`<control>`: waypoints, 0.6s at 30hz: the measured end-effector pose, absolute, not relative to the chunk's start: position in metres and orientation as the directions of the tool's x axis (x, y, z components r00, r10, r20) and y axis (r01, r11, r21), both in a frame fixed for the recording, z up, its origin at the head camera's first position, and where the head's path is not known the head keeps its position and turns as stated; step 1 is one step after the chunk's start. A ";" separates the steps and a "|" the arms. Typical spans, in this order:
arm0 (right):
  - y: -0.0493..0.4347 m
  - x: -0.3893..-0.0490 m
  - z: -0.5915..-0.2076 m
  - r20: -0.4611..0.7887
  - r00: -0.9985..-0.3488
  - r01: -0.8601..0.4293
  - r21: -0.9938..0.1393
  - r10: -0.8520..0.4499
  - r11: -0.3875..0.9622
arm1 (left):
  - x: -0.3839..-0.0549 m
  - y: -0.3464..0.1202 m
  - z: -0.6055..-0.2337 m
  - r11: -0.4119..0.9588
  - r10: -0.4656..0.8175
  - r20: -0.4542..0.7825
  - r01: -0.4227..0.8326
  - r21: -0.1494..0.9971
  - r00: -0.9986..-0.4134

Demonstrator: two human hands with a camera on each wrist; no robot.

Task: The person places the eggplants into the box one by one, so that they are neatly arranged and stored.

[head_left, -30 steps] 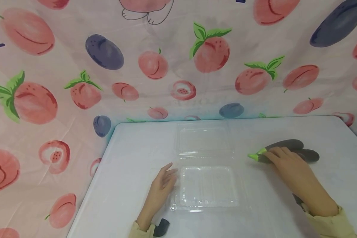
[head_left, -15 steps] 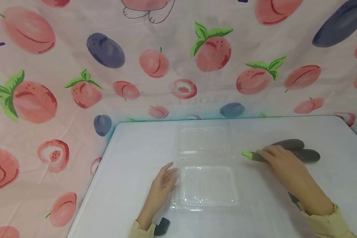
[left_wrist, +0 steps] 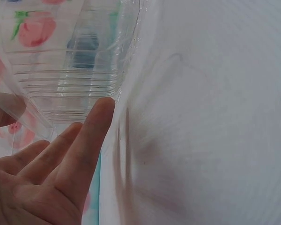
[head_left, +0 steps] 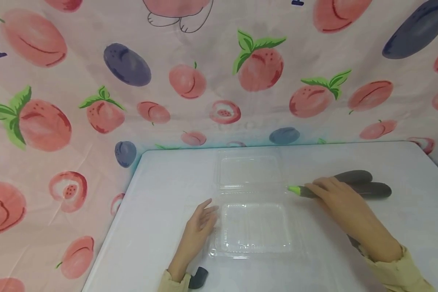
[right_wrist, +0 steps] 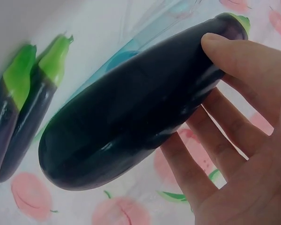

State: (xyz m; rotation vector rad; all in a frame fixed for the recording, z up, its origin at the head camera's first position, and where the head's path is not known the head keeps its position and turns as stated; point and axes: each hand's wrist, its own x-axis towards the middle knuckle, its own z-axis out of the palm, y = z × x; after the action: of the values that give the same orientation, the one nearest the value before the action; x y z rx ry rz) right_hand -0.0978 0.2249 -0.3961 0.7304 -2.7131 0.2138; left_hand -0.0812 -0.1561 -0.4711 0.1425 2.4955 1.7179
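My right hand [head_left: 336, 198] pinches an eggplant [right_wrist: 131, 112] between thumb and fingertips. Its body is dark purple and glossy, and its green stem end points left in the head view, to the right of the clear plastic clamshell container [head_left: 255, 229]. Beyond the hand lie two more eggplants, a rear one [head_left: 355, 177] and a front one [head_left: 376, 190]; the hand hides their stem ends in the head view. Straight, slightly spread fingers of my left hand [head_left: 198, 227] rest at the container's left side. In the left wrist view the index fingertip is right at its ridged wall [left_wrist: 70, 89].
The clamshell's lid [head_left: 250, 174] lies folded back toward the far table edge. Everything sits on a white tabletop [head_left: 160, 194]. A fruit-print cloth [head_left: 219, 81] hangs behind the table and along its left side. A black wrist device [head_left: 198, 278] shows by the left cuff.
My right hand has slid the eggplant left toward the container, away from the other two. The left hand and the container have stayed put.
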 end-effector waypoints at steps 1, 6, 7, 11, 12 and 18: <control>0.223 -0.097 -0.396 0.338 -0.820 -0.508 -0.061 -0.462 0.859 | -0.081 -0.156 -0.471 0.357 0.138 -0.035 0.016 0.934 -0.990; 0.216 -0.097 -0.397 0.326 -0.819 -0.519 -0.069 -0.472 0.852 | -0.080 -0.156 -0.469 0.356 0.135 -0.025 0.025 0.934 -0.991; 0.214 -0.097 -0.398 0.329 -0.817 -0.522 -0.069 -0.474 0.850 | -0.079 -0.156 -0.469 0.354 0.135 -0.024 0.026 0.935 -0.991; 0.208 -0.096 -0.400 0.324 -0.818 -0.523 -0.074 -0.476 0.849 | -0.079 -0.155 -0.469 0.364 0.129 -0.030 0.019 0.931 -0.991; 0.207 -0.096 -0.401 0.329 -0.816 -0.524 -0.073 -0.476 0.848 | -0.079 -0.155 -0.469 0.369 0.128 -0.030 0.020 0.929 -0.991; 0.201 -0.097 -0.404 0.340 -0.806 -0.533 -0.060 -0.485 0.844 | -0.080 -0.155 -0.470 0.372 0.127 -0.023 0.027 0.928 -0.992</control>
State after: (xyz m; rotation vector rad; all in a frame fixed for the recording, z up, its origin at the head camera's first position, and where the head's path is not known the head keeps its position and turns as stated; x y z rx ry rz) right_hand -0.0972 0.2011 -0.4037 0.7689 -2.7088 0.2184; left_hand -0.0796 -0.1546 -0.4701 0.1421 2.5262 1.7054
